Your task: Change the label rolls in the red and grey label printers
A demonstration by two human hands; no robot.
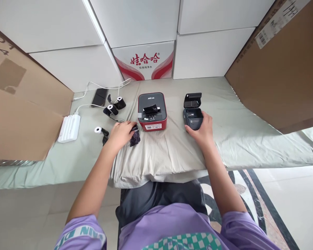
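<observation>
My right hand (205, 130) is closed around the lower right side of a small dark portable printer (194, 122). The printer's lid (193, 97) stands raised at the back, and its inside shows. Over on the left, my left hand (121, 134) has its fingers curled onto a black paper roll (135, 137) with a shiny strip hanging down; part of it is hidden under the fingers. Between my hands stands a red printer with a dark top (153, 114), and a black strip (150, 109) sticks out of its slot.
Several black rolls with white cores lie left: one roll (120, 102), a second roll (111, 110), another roll (100, 131). Behind are a dark phone (100, 96) and white power strip (70, 128) with cables. Cardboard boxes flank the cloth-covered table (156, 156); white boxes (200, 52) line the back.
</observation>
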